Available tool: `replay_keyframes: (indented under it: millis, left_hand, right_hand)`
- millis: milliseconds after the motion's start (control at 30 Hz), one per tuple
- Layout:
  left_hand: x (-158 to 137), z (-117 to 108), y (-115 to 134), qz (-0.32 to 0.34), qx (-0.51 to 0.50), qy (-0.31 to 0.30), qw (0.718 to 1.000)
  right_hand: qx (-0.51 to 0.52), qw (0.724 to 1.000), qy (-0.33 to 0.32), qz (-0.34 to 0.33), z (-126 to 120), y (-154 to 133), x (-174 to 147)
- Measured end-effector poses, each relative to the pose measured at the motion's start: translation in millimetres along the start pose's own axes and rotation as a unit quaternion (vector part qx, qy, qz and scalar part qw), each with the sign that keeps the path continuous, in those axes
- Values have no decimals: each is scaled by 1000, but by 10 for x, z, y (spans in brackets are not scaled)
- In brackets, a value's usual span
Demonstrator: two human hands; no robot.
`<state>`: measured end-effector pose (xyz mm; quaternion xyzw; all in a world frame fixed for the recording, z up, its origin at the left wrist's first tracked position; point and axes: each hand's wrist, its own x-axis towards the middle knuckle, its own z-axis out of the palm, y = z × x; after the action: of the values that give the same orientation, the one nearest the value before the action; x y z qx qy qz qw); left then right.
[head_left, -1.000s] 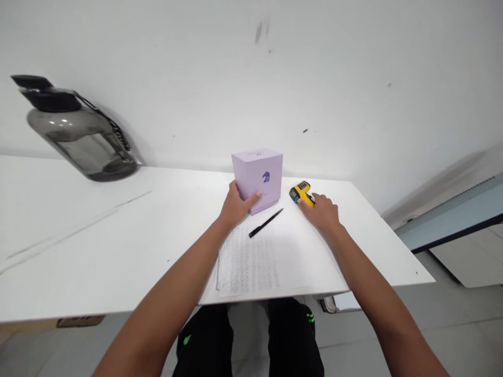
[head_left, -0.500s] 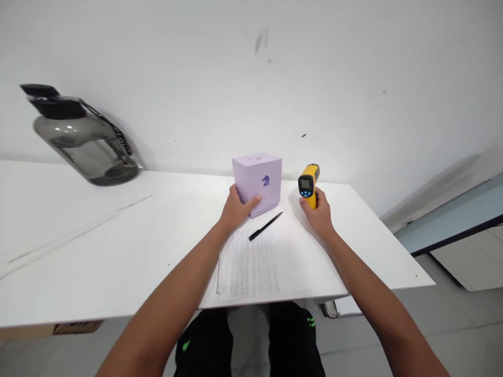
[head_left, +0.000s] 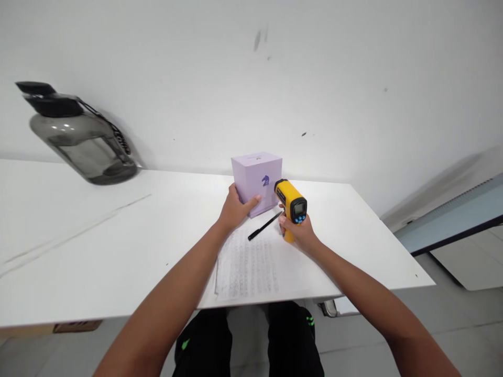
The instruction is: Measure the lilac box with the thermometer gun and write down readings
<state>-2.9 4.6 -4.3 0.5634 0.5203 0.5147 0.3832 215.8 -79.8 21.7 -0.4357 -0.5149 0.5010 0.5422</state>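
Note:
A pale purple box (head_left: 262, 180) with a dark horse-head mark stands upright on the white table. My left hand (head_left: 234, 209) grips its lower left corner, thumb across the front and the other fingers partly hidden behind the side. In my right hand (head_left: 301, 230) is a yellow and black infrared thermometer (head_left: 291, 198), held by its handle. Its nose points up and left, close to the right side of the box; its small screen and blue buttons face me. A black pen (head_left: 265, 226) lies just below the box, beside the thermometer's handle.
Sheets of paper (head_left: 247, 267) with rows of faint print lie at the table's front edge. A large grey water bottle (head_left: 84, 144) with a black lid stands at the back left. Behind the table (head_left: 98, 251) rises a white wall (head_left: 346, 78).
My right hand has brought the thermometer left and toward me, turning its nose from away to the box's side. My left hand and the box have stayed in place.

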Motion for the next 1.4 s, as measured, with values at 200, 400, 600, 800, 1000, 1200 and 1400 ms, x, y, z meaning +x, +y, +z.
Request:
replay_keyframes:
  millis: [200, 400, 600, 800, 1000, 1200, 1400]
  left_hand:
    - [-6, -4, -17, 15, -11, -24, 1000]
    - [-56, -28, 23, 37, 22, -39, 998]
    - [-83, -30, 80, 39, 23, -48, 998]
    - [-81, -30, 91, 28, 30, -46, 998]
    - [-92, -40, 75, 27, 19, -55, 998]
    - [-100, -41, 81, 24, 23, -60, 998]
    - [-74, -24, 75, 11, 19, -45, 999]
  right_hand:
    - [14, 999, -16, 29, 49, 39, -3]
    - [15, 999, -30, 35, 32, 36, 3]
    - [26, 998, -39, 42, 16, 58, 27]
    - [25, 998, -46, 41, 12, 62, 32]
    - [24, 998, -38, 54, 18, 59, 56]
    - [2, 997, -49, 61, -10, 55, 71]
    - [-17, 998, -39, 35, -39, 116, 49]
